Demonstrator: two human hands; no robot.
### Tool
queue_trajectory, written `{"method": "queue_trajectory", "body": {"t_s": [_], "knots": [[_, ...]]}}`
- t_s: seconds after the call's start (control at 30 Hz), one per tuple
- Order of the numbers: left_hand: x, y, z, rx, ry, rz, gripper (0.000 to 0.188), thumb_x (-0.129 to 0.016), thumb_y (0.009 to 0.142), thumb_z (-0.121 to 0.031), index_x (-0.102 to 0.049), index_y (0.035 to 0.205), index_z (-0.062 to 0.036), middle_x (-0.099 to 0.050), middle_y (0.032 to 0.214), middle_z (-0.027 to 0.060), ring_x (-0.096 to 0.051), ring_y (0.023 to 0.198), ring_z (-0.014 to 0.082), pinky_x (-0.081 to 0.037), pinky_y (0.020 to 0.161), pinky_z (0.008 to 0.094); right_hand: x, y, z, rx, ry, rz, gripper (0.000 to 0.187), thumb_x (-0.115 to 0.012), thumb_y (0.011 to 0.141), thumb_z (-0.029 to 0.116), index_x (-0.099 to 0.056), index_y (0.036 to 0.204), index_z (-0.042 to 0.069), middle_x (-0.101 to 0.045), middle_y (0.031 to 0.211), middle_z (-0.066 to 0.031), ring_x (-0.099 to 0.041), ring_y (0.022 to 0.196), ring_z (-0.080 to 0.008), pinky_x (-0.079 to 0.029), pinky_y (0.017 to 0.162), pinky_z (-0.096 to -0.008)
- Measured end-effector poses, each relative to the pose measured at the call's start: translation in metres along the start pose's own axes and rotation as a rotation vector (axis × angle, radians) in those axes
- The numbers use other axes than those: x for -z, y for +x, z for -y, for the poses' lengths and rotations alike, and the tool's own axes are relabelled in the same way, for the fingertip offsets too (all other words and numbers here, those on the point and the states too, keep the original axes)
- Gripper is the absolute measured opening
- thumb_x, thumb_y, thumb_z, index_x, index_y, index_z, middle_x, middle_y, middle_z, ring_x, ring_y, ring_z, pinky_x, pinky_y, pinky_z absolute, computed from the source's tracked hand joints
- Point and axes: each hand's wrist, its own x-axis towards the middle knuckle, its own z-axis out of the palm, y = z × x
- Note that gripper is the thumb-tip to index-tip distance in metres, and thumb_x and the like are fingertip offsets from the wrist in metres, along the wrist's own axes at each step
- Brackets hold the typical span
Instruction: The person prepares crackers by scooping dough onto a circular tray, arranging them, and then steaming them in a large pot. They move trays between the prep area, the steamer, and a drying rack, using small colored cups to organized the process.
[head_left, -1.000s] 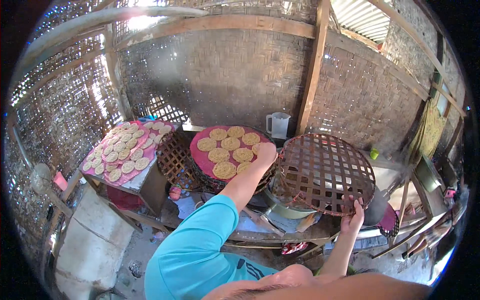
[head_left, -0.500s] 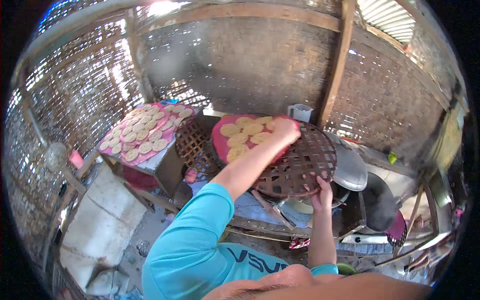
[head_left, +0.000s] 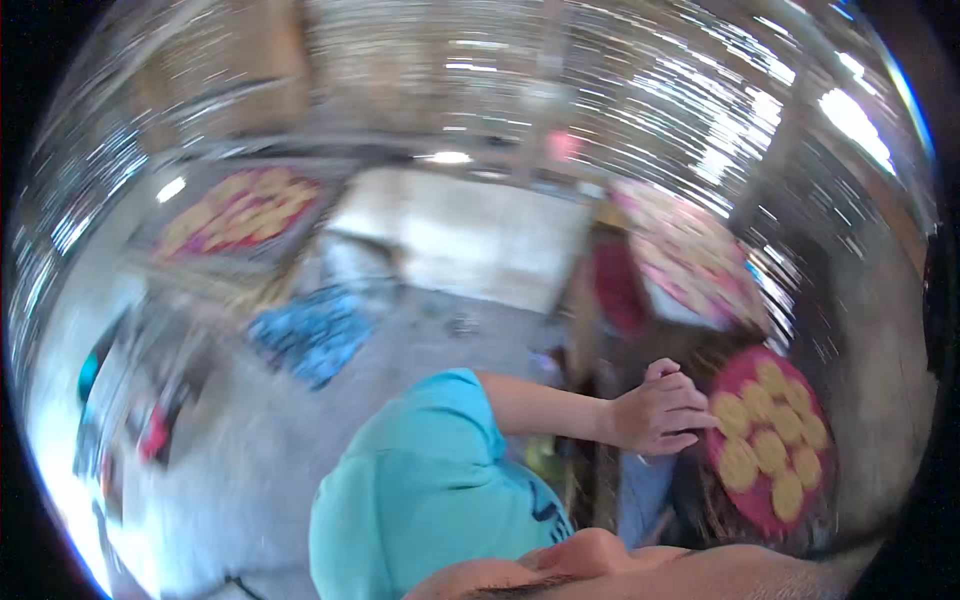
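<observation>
My left hand (head_left: 660,410) reaches out to the right, its fingers slightly apart and nothing visible in them. Its fingertips come right up to the left edge of a round pink mat (head_left: 748,385); whether they touch it I cannot tell. Several flat, round, pale-yellow dough discs (head_left: 770,452) with a coarse surface lie spread over that mat. The woven rack beneath the mat is mostly hidden and blurred. My right hand is out of view.
Beyond the hand, a low table carries pink mats of pale discs (head_left: 685,250). A large whitish panel (head_left: 470,235) slopes at the back. Another disc-covered surface (head_left: 240,215) lies far left, with a crumpled blue heap (head_left: 315,335) on the floor in front.
The view has swung left, blurring the room. My left hand has let go of the pink mat's right edge and is now at its left side. My right hand, earlier on the rack, has left view.
</observation>
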Motion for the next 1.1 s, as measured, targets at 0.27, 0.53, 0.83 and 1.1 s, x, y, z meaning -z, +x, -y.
{"method": "queue_trajectory", "body": {"t_s": [0.27, 0.53, 0.83, 1.1], "knots": [[0.257, -0.138, 0.027, 0.711, 0.996, -0.324, 0.030, -0.068, 0.064, -0.017, -0.063, 0.094, -0.0127, -0.060, 0.097, 0.0065, -0.055, 0.094, 0.0246, -0.038, 0.080, 0.0390, -0.233, 0.008, -0.089, -0.497, 0.460, 0.627, 0.041, -0.050, 0.082, 0.013, -0.045, 0.123, 0.010, -0.053, 0.115, -0.0108, -0.050, 0.105, -0.0269, -0.044, 0.085, -0.0442], [0.478, -0.304, -0.083, 1.111, 1.330, -0.590, 0.023, -0.067, 0.069, -0.011, -0.064, 0.092, -0.0078, -0.062, 0.094, 0.0126, -0.058, 0.090, 0.0280, -0.047, 0.077, 0.0364, -0.508, -0.215, -0.126, -0.933, 0.699, 0.988, 0.038, -0.048, 0.085, 0.007, -0.046, 0.122, 0.009, -0.057, 0.111, -0.0076, -0.056, 0.099, -0.0199, -0.052, 0.074, -0.0330], [0.584, -0.372, -0.159, 1.376, 1.558, -0.878, 0.019, -0.065, 0.071, -0.016, -0.066, 0.090, -0.0132, -0.060, 0.092, 0.0070, -0.059, 0.078, 0.0214, -0.047, 0.068, 0.0334, -0.805, -0.584, -0.125, -1.395, 0.943, 1.316, 0.023, -0.049, 0.077, -0.005, -0.049, 0.096, 0.006, -0.058, 0.090, -0.0156, -0.060, 0.084, -0.0284, -0.052, 0.068, -0.0468], [0.585, -0.390, -0.114, 1.385, 1.127, -0.819, 0.019, -0.064, 0.073, -0.012, -0.065, 0.091, -0.0078, -0.062, 0.087, 0.0091, -0.060, 0.076, 0.0200, -0.048, 0.066, 0.0293, -0.765, -0.603, -0.181, -1.466, 0.459, 1.326, 0.020, -0.045, 0.080, 0.002, -0.050, 0.098, -0.002, -0.059, 0.089, -0.0153, -0.060, 0.078, -0.0273, -0.055, 0.057, -0.0411]]}}
